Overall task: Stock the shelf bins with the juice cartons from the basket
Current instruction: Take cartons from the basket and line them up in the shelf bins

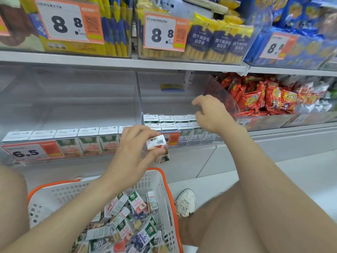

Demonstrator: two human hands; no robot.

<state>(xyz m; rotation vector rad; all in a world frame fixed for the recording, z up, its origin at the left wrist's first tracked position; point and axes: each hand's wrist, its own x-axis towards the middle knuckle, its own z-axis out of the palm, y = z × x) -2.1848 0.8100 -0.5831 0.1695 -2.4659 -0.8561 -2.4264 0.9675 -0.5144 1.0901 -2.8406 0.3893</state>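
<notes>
Head view, the only one. My left hand [138,143] sits centre frame, fingers clenched round one carton [157,143], barcode end up, held in front of the bins and above the basket [165,181]. My right hand [211,115] is up and right of centre, over the right bin [198,141]; its fingers are loosely spread and grasp nothing, the palm hovering just above the back rows of cartons there. Whether it touches them I cannot tell. The left bin [73,148], left of centre, has a single front row with bare space behind; the right bin shows two rows seen from the top and a front row behind the clear lip. The basket at lower centre holds a loose heap of mixed cartons [135,218], red and blue fronts tumbled together, so the job looks far from done. Judgement on the step: the held carton shows a red patch under my fingers, which would match the left bin's red-fronted stock, though blur makes me unsure; check the face before placing. To do it well: turn the carton upright, printed front toward the aisle, lower it behind the existing row and push it flush against its neighbour. Use the free right hand to steady the row. Risk: a tilted carton tipping the front row.
</notes>
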